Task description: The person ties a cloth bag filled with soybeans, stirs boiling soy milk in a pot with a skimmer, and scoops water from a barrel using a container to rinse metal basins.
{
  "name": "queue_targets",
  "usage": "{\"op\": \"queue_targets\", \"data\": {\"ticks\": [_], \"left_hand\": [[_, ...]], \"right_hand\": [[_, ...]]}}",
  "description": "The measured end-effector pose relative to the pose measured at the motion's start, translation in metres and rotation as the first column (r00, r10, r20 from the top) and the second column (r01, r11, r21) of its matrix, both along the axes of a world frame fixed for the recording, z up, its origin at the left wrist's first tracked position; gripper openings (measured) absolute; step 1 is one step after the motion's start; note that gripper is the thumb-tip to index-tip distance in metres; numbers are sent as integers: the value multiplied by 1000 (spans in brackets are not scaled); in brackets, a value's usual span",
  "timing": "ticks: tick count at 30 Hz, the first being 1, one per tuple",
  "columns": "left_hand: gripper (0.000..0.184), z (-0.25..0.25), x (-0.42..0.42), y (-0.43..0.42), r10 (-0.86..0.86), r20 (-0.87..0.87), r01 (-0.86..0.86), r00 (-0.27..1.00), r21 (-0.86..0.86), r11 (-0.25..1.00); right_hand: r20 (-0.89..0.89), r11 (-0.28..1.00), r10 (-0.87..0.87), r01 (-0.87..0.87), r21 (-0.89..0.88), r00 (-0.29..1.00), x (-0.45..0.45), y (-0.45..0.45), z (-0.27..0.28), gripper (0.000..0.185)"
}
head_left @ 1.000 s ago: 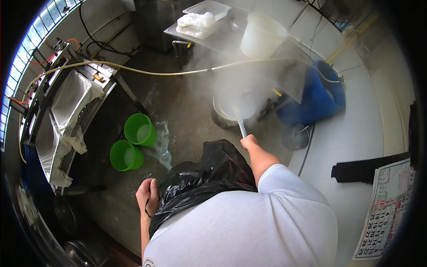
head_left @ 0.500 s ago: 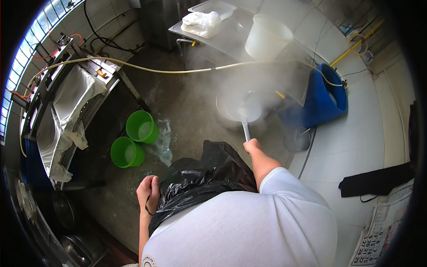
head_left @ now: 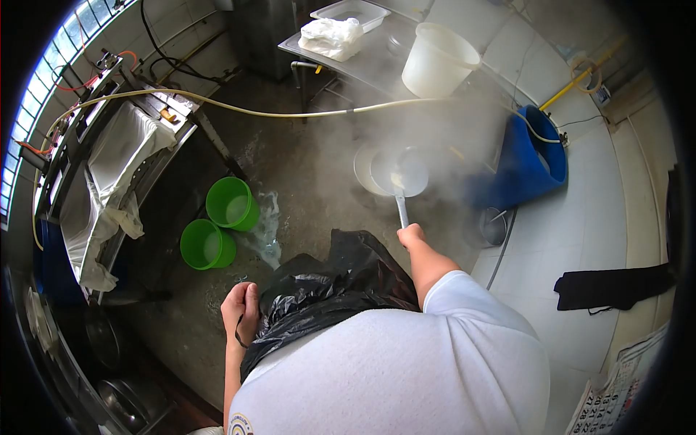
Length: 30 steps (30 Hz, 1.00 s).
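My right hand [head_left: 411, 236] is closed around the handle of a pale, long-handled saucepan [head_left: 417, 176], stretched out in front of me. Beneath and just left of the saucepan shows the rim of a large round pot [head_left: 362, 168]; steam blurs both, so what they contain is unclear. Low at my side hangs my left hand [head_left: 241, 310], fingers curled in and nothing visible in them. It is beside the black plastic apron [head_left: 326, 290] at my waist, and a dark band circles that wrist.
Two green buckets [head_left: 232, 203] stand on the floor left, beside a wet streak [head_left: 269, 232]. A metal table [head_left: 377, 61] bears a white bucket [head_left: 438, 61] and a white bag [head_left: 332, 38]. A hose [head_left: 290, 114] crosses ahead. Right are a blue barrel [head_left: 522, 170] and a small pail [head_left: 493, 227].
The steam has shifted and thinned a little around the saucepan, so the pot's rim shows more clearly. Both hands stay in nearly the same place; the view has tilted slightly.
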State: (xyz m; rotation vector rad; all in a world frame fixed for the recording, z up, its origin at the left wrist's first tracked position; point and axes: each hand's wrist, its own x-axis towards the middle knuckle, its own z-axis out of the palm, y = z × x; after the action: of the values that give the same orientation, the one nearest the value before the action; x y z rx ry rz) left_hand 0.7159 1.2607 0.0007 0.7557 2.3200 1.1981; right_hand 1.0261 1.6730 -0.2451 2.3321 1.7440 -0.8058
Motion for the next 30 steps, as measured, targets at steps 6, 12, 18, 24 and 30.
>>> {"op": "queue_targets", "data": {"ticks": [6,12,18,24,30], "left_hand": [[25,1,0,0,7,1,-7,1000,2,1000],[24,3,2,0,11,7,-11,1000,-3,1000],[25,-2,2,-2,16,4,-16,1000,-2,1000],[25,-4,3,-1,28,48,-27,998,-13,1000],[26,-7,3,-1,11,41,-11,999,-1,1000]], "right_hand": [[-33,1000,-9,9,18,999,0,4,-5,31],[-34,999,-15,16,40,999,4,11,-16,31],[-48,998,-38,40,55,998,4,7,-16,30],[-51,999,-27,29,42,998,5,7,-12,29],[-41,1000,17,-18,-7,999,4,6,-7,29]]}}
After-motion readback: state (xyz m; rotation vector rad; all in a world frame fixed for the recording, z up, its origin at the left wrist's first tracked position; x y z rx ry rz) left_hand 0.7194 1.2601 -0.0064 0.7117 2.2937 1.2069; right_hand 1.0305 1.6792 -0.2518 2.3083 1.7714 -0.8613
